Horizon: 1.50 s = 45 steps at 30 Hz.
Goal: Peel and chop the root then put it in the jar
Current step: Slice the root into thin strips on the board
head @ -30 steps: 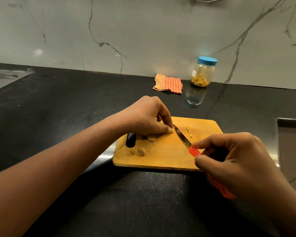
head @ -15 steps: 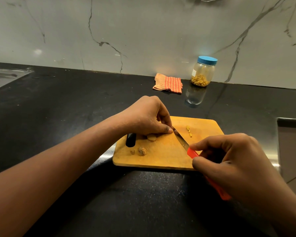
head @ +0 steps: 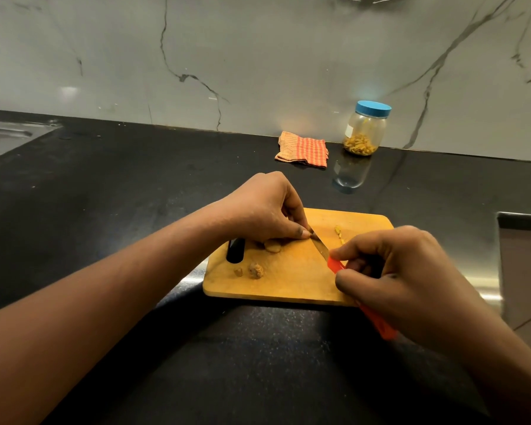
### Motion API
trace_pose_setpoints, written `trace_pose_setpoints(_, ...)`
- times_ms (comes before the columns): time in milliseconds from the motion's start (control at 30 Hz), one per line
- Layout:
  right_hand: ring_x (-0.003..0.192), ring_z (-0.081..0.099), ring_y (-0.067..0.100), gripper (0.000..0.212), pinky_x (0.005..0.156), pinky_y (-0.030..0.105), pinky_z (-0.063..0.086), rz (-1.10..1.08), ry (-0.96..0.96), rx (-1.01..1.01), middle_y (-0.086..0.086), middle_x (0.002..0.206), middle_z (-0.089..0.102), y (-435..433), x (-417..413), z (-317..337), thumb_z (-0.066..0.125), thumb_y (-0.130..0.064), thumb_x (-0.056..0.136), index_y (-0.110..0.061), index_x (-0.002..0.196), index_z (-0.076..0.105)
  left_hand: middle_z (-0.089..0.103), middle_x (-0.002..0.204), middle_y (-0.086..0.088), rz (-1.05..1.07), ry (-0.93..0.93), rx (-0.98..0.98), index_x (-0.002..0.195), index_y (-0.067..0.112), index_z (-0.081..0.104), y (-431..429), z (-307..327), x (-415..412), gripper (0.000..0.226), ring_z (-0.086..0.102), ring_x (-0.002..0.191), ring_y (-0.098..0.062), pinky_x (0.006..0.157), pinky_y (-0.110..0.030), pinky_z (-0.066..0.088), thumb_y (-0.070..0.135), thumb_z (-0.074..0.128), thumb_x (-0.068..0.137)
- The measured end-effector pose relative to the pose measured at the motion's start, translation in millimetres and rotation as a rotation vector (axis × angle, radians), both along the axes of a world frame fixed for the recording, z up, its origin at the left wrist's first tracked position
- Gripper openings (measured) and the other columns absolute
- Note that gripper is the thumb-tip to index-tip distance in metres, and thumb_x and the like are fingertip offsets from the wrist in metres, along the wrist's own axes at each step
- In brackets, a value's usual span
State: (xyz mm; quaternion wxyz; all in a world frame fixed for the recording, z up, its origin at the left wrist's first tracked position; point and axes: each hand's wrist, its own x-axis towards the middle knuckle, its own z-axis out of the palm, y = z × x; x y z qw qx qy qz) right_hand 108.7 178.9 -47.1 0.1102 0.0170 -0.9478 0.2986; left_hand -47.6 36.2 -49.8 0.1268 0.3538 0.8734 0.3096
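Board (head: pixel 288 280) on counter (head: pixel 135 185): left hand (head: pixel 267 210), grip pinching the root (head: pixel 272 246); right hand (head: pixel 402 271), grip grasping the orange-handled knife (head: pixel 320 247), blade tip meeting the left fingertips (head: pixel 302 233).

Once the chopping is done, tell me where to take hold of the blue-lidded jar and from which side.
Grip the jar round its clear body, just under the blue lid, coming from the front. It stands upright close to the marble wall, so the back looks blocked, and the checked cloth lies beside it. The round body should suit a wrapping grip.
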Motion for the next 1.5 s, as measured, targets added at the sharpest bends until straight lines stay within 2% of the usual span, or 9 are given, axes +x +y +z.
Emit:
trace_pose_setpoints(100,0.065,0.060,0.003,0.021,0.053,0.012,0.046,0.009,-0.001,0.030,-0.006,0.064,0.064,-1.7,-0.1,-0.1,0.070,-0.028,0.071,-0.024,0.092,0.075,0.070,0.103,0.006,0.008,-0.008,0.009,0.089,0.023,0.077,-0.9,0.1,0.1,0.008,0.063,0.095,-0.012,0.057,-0.006,0.050,0.028,0.076,0.082)
trace_pose_setpoints(267,0.059,0.061,0.003,0.018,0.048,0.011,0.043,-0.003,-0.038,0.019,-0.018,0.067,0.066,6.2,11.0,9.6,0.070,-0.031,0.065,-0.028,0.082,0.076,0.071,0.100,0.006,0.002,-0.035,0.008,0.085,0.025,0.076,-1.4,-0.1,-0.8,0.004,0.065,0.093,-0.011,0.074,-0.016,0.054,0.027,0.076,0.082)
trace_pose_setpoints(467,0.056,0.062,0.005,0.017,0.049,0.015,0.048,-0.030,0.029,0.004,-0.014,0.063,0.068,4.0,14.9,11.8,0.069,-0.028,0.066,-0.027,0.081,0.076,0.070,0.102,0.009,0.004,-0.055,-0.002,0.085,0.027,0.076,-3.0,2.2,0.2,0.002,0.063,0.089,-0.006,0.059,-0.006,0.051,0.026,0.074,0.084)
trace_pose_setpoints(633,0.054,0.062,0.006,0.018,0.050,0.017,0.050,-0.020,0.031,-0.027,-0.011,0.063,0.069,-0.9,13.2,9.0,0.068,-0.029,0.065,-0.026,0.081,0.076,0.070,0.101,0.008,0.010,-0.029,0.002,0.085,0.026,0.076,0.1,0.8,1.0,0.003,0.063,0.090,-0.009,0.070,-0.013,0.052,0.025,0.076,0.082)
trace_pose_setpoints(733,0.056,0.063,0.005,0.020,0.052,0.018,0.052,-0.024,0.017,-0.028,-0.012,0.064,0.069,-1.2,12.3,7.4,0.067,-0.031,0.065,-0.026,0.082,0.076,0.071,0.099,0.008,0.010,-0.029,0.004,0.084,0.026,0.076,-0.6,0.3,1.0,0.003,0.064,0.090,-0.009,0.070,-0.013,0.052,0.027,0.077,0.082)
trace_pose_setpoints(867,0.057,0.063,0.002,0.021,0.049,0.010,0.045,-0.037,0.011,-0.015,-0.017,0.064,0.068,-1.0,12.3,6.0,0.066,-0.033,0.065,-0.026,0.082,0.076,0.070,0.104,0.008,-0.005,-0.013,-0.016,0.089,0.025,0.077,-1.7,0.8,0.6,0.007,0.062,0.094,-0.009,0.071,-0.013,0.050,0.028,0.076,0.083)
trace_pose_setpoints(1067,0.062,0.064,0.001,0.026,0.052,0.011,0.046,-0.029,-0.012,-0.011,-0.019,0.066,0.068,-3.6,13.0,6.0,0.065,-0.037,0.065,-0.026,0.086,0.076,0.069,0.108,0.007,-0.023,-0.014,-0.033,0.092,0.024,0.077,-2.1,2.4,0.4,0.009,0.060,0.096,-0.010,0.072,-0.012,0.048,0.027,0.074,0.084)
trace_pose_setpoints(1233,0.063,0.063,0.000,0.028,0.052,0.010,0.045,-0.028,-0.005,0.021,-0.012,0.062,0.067,-4.6,12.6,6.9,0.063,-0.039,0.066,-0.026,0.088,0.076,0.069,0.106,0.007,-0.014,-0.020,-0.027,0.093,0.023,0.077,-0.6,1.0,-0.4,0.010,0.062,0.097,-0.012,0.072,-0.013,0.049,0.027,0.074,0.084)
trace_pose_setpoints(1500,0.072,0.056,-0.009,0.024,0.054,0.005,0.040,-0.022,-0.024,0.106,-0.013,0.063,0.059,-11.3,2.5,7.1,0.067,-0.032,0.074,-0.024,0.096,0.073,0.068,0.106,0.008,-0.025,-0.017,-0.017,0.091,0.024,0.077,-1.4,0.3,-1.2,0.007,0.061,0.097,-0.011,0.069,-0.012,0.049,0.025,0.074,0.084)
